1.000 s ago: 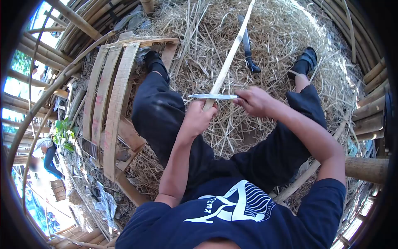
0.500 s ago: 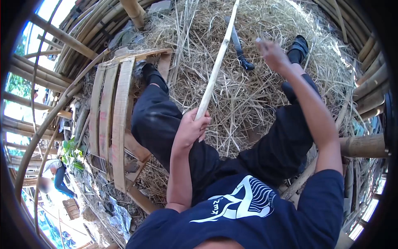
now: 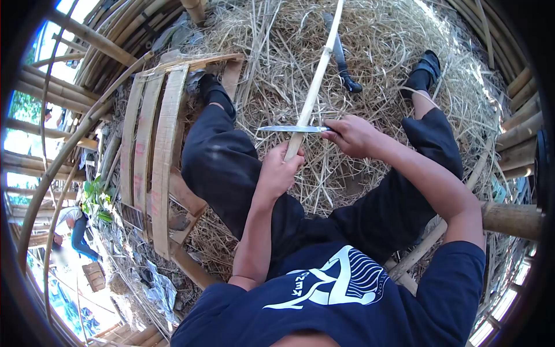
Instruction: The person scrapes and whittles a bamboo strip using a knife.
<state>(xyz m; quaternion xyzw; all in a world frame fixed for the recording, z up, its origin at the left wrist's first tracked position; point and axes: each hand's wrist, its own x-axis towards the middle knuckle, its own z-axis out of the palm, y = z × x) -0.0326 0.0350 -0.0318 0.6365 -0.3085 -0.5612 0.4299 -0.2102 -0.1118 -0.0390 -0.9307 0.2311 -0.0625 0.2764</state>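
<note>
A long pale bamboo strip (image 3: pixel 316 81) slants up and away between my knees. Its near end is wrapped in the closed fingers of my left hand (image 3: pixel 278 169). My right hand (image 3: pixel 354 136) is closed around the handle of a knife (image 3: pixel 292 129). The blade lies crosswise over the strip, just above my left fist, pointing left. Beyond it, a second long blade with a dark handle, a machete (image 3: pixel 341 61), rests on the straw (image 3: pixel 381 34).
A slatted wooden pallet (image 3: pixel 165 156) leans beside my left leg. Bamboo poles (image 3: pixel 511 222) form walls on both sides. Crumpled plastic (image 3: pixel 161 289) lies at lower left. Outside, at far left, another person (image 3: pixel 78 228) bends down near a green plant (image 3: pixel 95 199).
My right hand has come down and left from above the straw, bringing the knife blade across the bamboo strip. My left hand keeps its grip on the strip.
</note>
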